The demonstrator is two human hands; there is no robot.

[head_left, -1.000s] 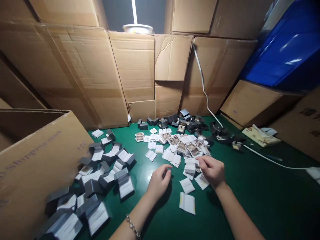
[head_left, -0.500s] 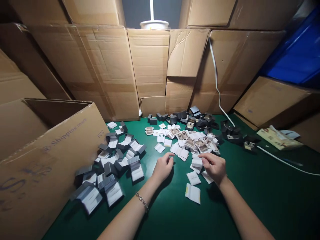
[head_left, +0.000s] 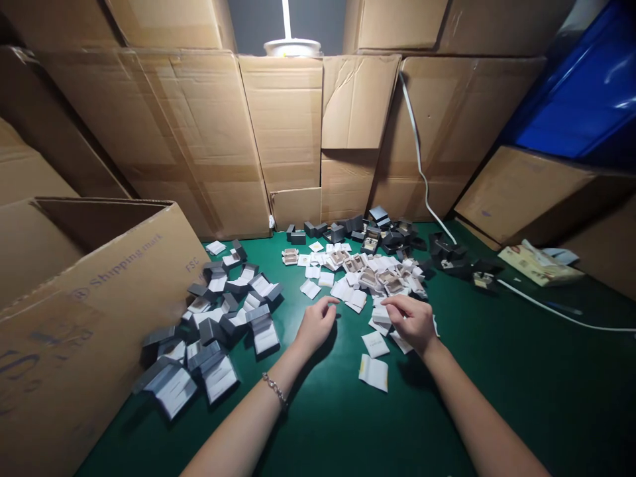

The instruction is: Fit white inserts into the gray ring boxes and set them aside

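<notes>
My left hand (head_left: 318,324) hovers over the green table with nothing in it, its fingers loosely bent and the thumb a little apart from the index finger. On its wrist is a chain bracelet (head_left: 275,389). My right hand (head_left: 412,323) is curled, thumb and index finger closed at the edge of a small white insert (head_left: 381,315); the other fingers are partly hidden. Below that hand lie a flat white card (head_left: 375,344) and a creased white piece (head_left: 373,373). Just beyond both hands spreads a heap of white cards and beige-lined inserts (head_left: 370,275).
Opened dark jewellery boxes with white linings (head_left: 218,318) cover the left side, beside a large open carton (head_left: 99,318). More black boxes (head_left: 392,235) sit at the back. Stacked cartons (head_left: 283,119) wall the far side. A white cable (head_left: 420,159) and a packet (head_left: 539,262) lie at right.
The whole view has shifted slightly, so everything appears a little further left and higher. Both hands keep nearly the same place over the table and the same pose.
</notes>
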